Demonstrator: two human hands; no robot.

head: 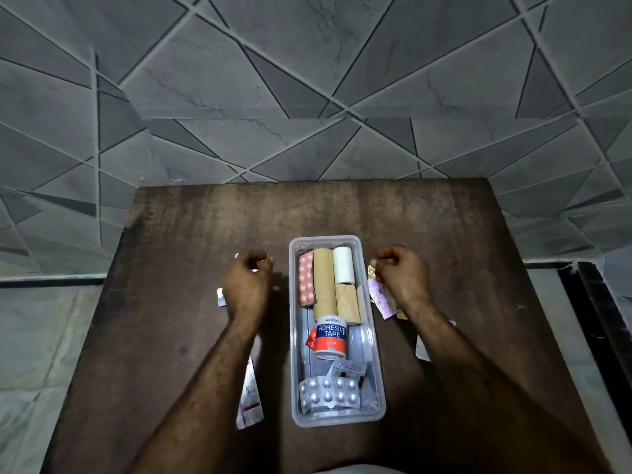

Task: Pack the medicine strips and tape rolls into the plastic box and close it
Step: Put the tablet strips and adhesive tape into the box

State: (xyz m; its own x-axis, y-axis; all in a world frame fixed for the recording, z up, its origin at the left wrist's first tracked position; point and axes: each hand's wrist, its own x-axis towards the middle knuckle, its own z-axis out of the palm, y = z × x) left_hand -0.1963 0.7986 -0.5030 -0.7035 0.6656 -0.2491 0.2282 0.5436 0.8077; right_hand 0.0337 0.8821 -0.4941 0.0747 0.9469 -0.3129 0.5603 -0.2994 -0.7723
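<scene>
A clear plastic box lies open in the middle of the brown table. Inside are two tan tape rolls, a white roll, an "Adhesive Tape" roll, a pink strip and a silver blister strip. My left hand is curled just left of the box, and a sliver of silver strip peeks from the fist. My right hand is right of the box, its fingertips pinched on the top of a gold strip lying over a pink-purple strip.
More strips lie loose on the table: a small one by my left wrist, a long pink-white one under my left forearm, a white one under my right forearm. No lid is in view. Grey tiled floor surrounds the table.
</scene>
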